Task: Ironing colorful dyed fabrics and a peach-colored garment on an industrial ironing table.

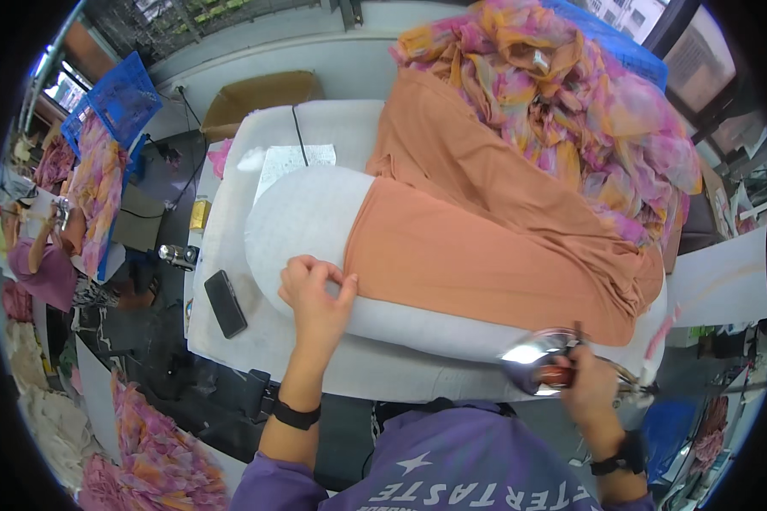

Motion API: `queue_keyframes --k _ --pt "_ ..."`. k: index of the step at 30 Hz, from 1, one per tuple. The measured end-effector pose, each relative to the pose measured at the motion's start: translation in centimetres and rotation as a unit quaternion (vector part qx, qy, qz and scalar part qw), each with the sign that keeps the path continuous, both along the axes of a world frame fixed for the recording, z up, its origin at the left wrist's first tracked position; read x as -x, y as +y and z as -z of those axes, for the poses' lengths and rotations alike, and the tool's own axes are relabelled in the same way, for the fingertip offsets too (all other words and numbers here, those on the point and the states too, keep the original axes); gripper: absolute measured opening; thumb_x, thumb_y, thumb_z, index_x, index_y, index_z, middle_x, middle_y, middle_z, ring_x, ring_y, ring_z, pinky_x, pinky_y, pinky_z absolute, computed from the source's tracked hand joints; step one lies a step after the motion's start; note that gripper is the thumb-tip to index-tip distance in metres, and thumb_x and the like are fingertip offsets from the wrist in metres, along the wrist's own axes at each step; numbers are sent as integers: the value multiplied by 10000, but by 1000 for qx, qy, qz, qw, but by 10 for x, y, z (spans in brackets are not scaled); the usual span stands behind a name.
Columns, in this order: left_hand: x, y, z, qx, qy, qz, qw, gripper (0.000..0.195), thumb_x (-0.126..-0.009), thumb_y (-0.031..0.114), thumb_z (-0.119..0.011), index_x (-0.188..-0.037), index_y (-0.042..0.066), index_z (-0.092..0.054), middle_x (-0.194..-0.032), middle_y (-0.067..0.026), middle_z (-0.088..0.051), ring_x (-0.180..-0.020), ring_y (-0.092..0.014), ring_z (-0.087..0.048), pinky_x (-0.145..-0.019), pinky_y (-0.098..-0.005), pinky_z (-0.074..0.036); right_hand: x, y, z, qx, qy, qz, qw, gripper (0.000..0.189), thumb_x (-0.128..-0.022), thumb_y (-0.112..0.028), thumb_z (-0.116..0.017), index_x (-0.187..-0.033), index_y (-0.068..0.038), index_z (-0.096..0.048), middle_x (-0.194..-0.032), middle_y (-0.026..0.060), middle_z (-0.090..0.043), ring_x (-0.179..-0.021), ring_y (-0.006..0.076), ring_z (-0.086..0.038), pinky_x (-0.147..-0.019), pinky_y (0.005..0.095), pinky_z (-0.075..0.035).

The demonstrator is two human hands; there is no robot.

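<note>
Peach-coloured fabric (pixel 460 249) lies drawn over the narrow, round-ended white padded ironing board (pixel 300 204). At the fabric's left edge is my left hand (pixel 313 294), its thumb and forefinger pinching the hem. My right hand (pixel 588 383) grips the handle of a shiny metal iron (pixel 521 364). That iron is at the board's near edge, to the right, below the smooth stretch of fabric; whether its sole touches the padding cannot be seen. Behind, more of the peach cloth lies in folds, joined to a heap of sheer pink, orange and purple printed fabric (pixel 550 108).
A black smartphone (pixel 225 304) and a handwritten sheet (pixel 300 160) lie on the white padded table (pixel 262 358). An open cardboard box (pixel 262 96) stands behind. Another person (pixel 45 262) works at far left beside a blue crate (pixel 124 96). A cord or hose (pixel 626 377) trails from the iron.
</note>
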State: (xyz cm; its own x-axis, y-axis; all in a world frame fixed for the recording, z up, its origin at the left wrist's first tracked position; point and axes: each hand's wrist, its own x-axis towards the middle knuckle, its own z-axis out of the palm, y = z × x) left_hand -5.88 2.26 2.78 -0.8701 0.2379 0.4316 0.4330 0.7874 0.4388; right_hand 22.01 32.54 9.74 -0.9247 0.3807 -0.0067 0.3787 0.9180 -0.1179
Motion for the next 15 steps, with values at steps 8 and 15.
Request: queue_keyframes --k 8,15 --pt "-138 71 -42 -616 -419 168 646 137 -974 28 -618 -966 76 -490 -896 15 -544 -828 -50 -504 -739 -240 -431 -73 138 11 -143 145 207 957 346 -811 -110 -758 -1101 -76 -571 -946 179 -695 -922 410 -662 -846 533 -480" --pt "-214 123 -33 -543 -521 419 507 254 -943 17 -684 -1127 44 -512 -1137 -45 -565 -1125 -143 -544 -994 -332 -430 -25 -13 -3 882 83 188 425 349 -1065 -321 -510 -1069 -3 -655 -1023 91 -674 -1010 211 -623 -921 368 -489"
